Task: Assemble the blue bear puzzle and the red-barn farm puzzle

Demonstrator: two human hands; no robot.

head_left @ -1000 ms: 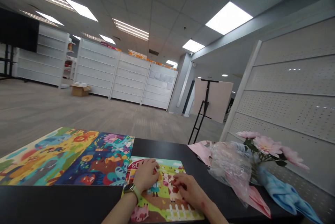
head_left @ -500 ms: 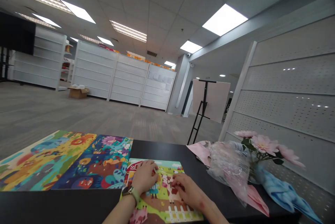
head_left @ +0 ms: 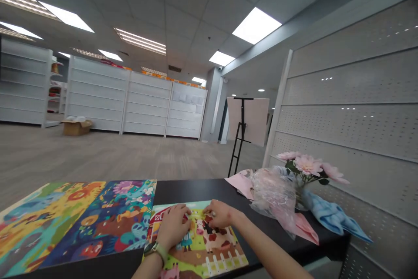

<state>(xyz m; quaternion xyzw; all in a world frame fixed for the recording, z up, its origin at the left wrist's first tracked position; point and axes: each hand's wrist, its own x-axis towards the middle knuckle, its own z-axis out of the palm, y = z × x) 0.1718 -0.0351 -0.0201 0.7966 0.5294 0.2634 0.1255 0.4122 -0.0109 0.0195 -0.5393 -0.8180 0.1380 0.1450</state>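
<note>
A farm picture board (head_left: 196,255) with a red barn, a cow and a white fence lies on the black table. My left hand (head_left: 174,226), with a watch on its wrist, rests over the barn side of the board, fingers bent; what they may hold is hidden. My right hand (head_left: 220,214) is over the board's upper right part, above the cow, its fingers curled together at the surface. Anything between those fingertips is too small to make out. The two hands are apart.
Left of the board lie a dark blue animal picture (head_left: 114,218) and a yellow one (head_left: 48,213). On the right of the black table (head_left: 189,189) are crumpled clear plastic (head_left: 272,192), pink flowers (head_left: 308,165) and a blue cloth (head_left: 333,216). An easel (head_left: 241,135) stands behind.
My right hand has moved up the board, away from me, uncovering more of the cow. My left hand stays near the barn. The camera view has turned to the right.
</note>
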